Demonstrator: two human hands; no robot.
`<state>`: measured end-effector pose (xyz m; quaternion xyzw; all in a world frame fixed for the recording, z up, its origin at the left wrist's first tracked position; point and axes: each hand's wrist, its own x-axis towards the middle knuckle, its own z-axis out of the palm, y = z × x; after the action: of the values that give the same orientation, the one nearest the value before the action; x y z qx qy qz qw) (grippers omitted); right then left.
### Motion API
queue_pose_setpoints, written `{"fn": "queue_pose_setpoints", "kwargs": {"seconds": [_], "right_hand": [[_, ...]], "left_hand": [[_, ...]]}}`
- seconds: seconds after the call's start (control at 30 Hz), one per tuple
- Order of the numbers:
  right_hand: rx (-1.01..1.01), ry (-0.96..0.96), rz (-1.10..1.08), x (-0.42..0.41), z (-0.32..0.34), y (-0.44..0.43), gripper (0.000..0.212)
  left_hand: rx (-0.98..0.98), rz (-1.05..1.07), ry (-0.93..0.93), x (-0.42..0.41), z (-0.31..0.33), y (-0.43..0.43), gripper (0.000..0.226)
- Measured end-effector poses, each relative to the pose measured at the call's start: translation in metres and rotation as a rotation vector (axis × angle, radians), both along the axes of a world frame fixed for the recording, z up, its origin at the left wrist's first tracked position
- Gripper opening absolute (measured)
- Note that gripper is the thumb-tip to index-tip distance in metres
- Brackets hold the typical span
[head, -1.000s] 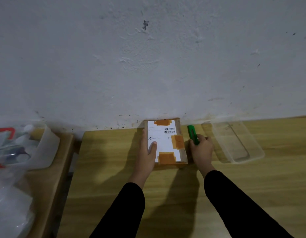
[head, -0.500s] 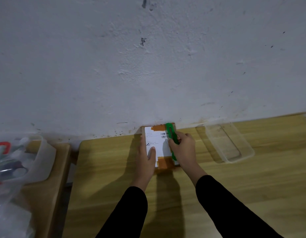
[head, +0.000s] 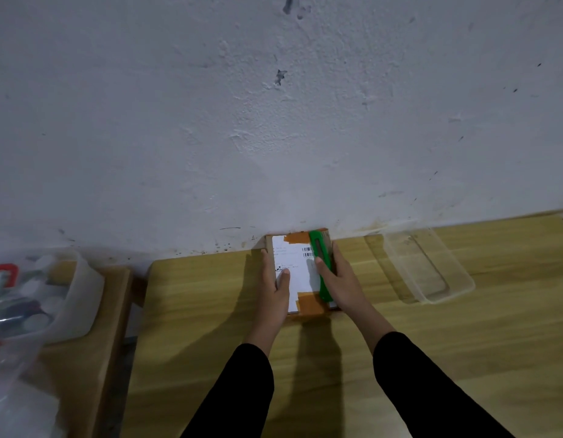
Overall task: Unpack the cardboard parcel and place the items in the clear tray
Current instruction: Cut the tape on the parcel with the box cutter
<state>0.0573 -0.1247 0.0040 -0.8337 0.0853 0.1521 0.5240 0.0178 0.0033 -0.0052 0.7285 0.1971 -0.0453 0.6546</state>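
A small cardboard parcel (head: 300, 273) with a white shipping label and orange tape patches lies against the wall on the wooden table. My left hand (head: 275, 286) presses on its left side, thumb on the label. A green utility knife (head: 319, 263) lies lengthwise over the parcel's right part, its tip at the far taped end, and my right hand (head: 338, 279) grips it. To the right of the parcel stands the clear tray (head: 457, 289), with nothing inside it.
The wooden table (head: 432, 358) runs along a white wall. To the left, on a lower wooden surface (head: 81, 374), a translucent tub (head: 84, 298) holds several small items, with a clear plastic bag (head: 8, 358) in front of it.
My right hand carried the green knife from the table beside the parcel onto the parcel's top, then toward its far end. My left hand stayed on the parcel.
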Motion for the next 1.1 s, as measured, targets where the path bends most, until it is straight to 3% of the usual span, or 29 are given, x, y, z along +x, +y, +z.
{"fn": "queue_pose_setpoints", "kwargs": {"seconds": [0.23, 0.57, 0.67, 0.73, 0.8, 0.93, 1.1], "right_hand": [[0.015, 0.039, 0.125, -0.016, 0.001, -0.017, 0.068], [0.007, -0.008, 0.211, -0.123, 0.011, -0.081, 0.074], [-0.067, -0.061, 0.240, -0.145, 0.013, -0.100, 0.066], [-0.146, -0.097, 0.239, -0.152, 0.014, -0.108, 0.060], [-0.200, -0.142, 0.241, -0.155, 0.017, -0.114, 0.056], [-0.229, -0.243, 0.250, -0.154, 0.023, -0.124, 0.050], [-0.144, -0.224, 0.187, -0.135, 0.022, -0.132, 0.051]], "left_hand": [[0.026, -0.046, 0.041, -0.025, 0.012, -0.015, 0.069], [0.178, -0.085, 0.094, -0.126, 0.024, -0.072, 0.064], [0.448, 0.072, 0.089, -0.153, 0.025, -0.091, 0.058], [0.503, 0.224, 0.124, -0.174, 0.024, -0.102, 0.058], [0.497, 0.332, 0.159, -0.192, 0.025, -0.117, 0.059], [0.291, 0.473, 0.158, -0.200, 0.033, -0.139, 0.056], [0.311, 0.434, 0.112, -0.175, 0.035, -0.115, 0.050]]}}
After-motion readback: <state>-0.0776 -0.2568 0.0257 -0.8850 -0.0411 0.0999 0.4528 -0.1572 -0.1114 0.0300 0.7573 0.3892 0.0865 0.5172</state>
